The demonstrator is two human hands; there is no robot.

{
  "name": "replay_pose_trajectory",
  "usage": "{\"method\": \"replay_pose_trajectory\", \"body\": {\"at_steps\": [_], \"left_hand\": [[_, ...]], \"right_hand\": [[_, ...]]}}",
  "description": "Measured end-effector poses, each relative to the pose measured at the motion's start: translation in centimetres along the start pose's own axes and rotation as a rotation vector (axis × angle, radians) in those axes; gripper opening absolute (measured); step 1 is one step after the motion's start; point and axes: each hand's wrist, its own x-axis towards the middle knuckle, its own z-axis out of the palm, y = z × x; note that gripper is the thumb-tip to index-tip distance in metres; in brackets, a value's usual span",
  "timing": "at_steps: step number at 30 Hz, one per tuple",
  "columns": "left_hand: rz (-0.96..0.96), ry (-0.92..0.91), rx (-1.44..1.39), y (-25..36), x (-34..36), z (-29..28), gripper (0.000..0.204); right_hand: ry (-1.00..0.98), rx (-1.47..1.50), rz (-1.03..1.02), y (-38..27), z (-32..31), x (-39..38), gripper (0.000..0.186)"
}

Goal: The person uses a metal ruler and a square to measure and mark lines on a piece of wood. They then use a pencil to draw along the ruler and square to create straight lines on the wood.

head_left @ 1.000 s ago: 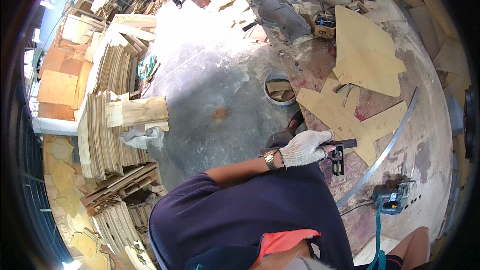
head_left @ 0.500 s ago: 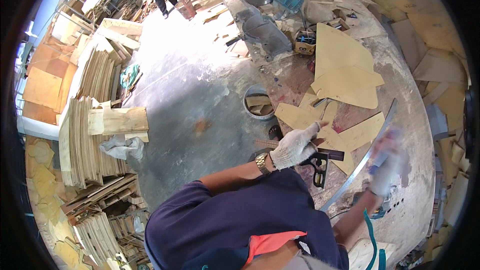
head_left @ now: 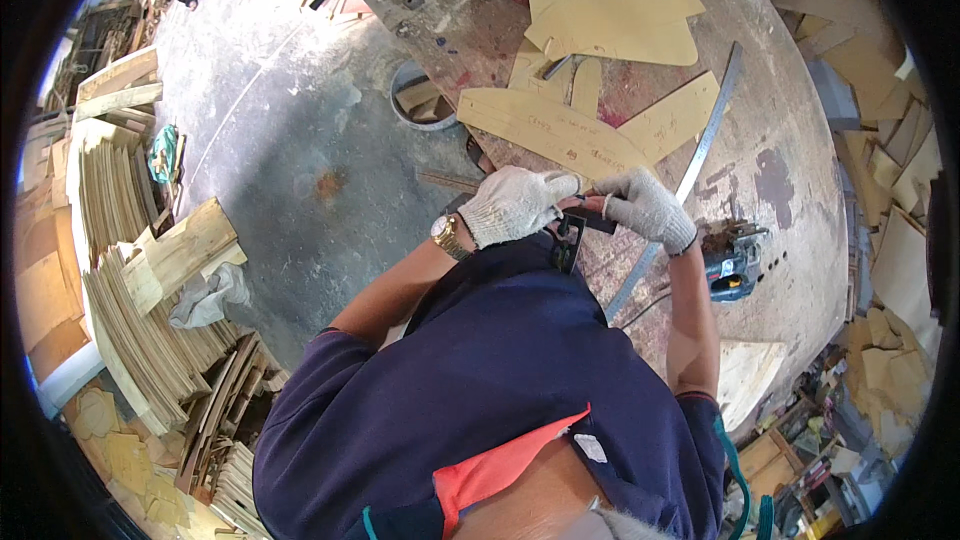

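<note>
The black square [head_left: 600,223] is already up in your left hand [head_left: 515,205], fingers clamped on it, by the table's [head_left: 790,155] near left edge — whether your right hand [head_left: 648,208] grips it, I can't tell. The jigsaw [head_left: 733,265], at right, lies unheld.

We see a dark measuring square [head_left: 568,245] held in the gloved left hand [head_left: 514,205], its straight bar [head_left: 600,224] jutting out past the fingers toward our right and its black, open-cut frame hanging below the bar, slightly tilted. On the other side of that glove we see a thin brownish strip [head_left: 447,181] that lines up with the bar like its blade, though the middle is hidden from us. The gloved right hand [head_left: 648,210] has its fingertips right at the bar, and we cannot tell whether they touch it.
</note>
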Motion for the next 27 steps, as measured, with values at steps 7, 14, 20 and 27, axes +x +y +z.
{"method": "replay_pose_trajectory", "body": {"at_steps": [7,14,20,27], "left_hand": [[-0.097,0.089,-0.054,-1.7,-1.5,1.6,0.022],[-0.178,0.23,-0.193,-1.8,-2.3,1.7,0.026],[-0.923,0.345,-0.312,-10.3,-10.4,-0.8,0.03],[-1.032,0.359,-0.461,-15.9,-14.6,0.3,0.035]], "right_hand": [[-0.094,-0.397,-0.343,-0.3,-1.3,3.3,0.013],[-0.203,-0.48,-0.527,-1.8,-1.9,6.4,0.022],[0.324,-0.421,-0.242,2.6,-17.1,1.9,0.033],[0.543,-0.032,-0.361,-1.3,-11.3,7.2,0.022]]}}
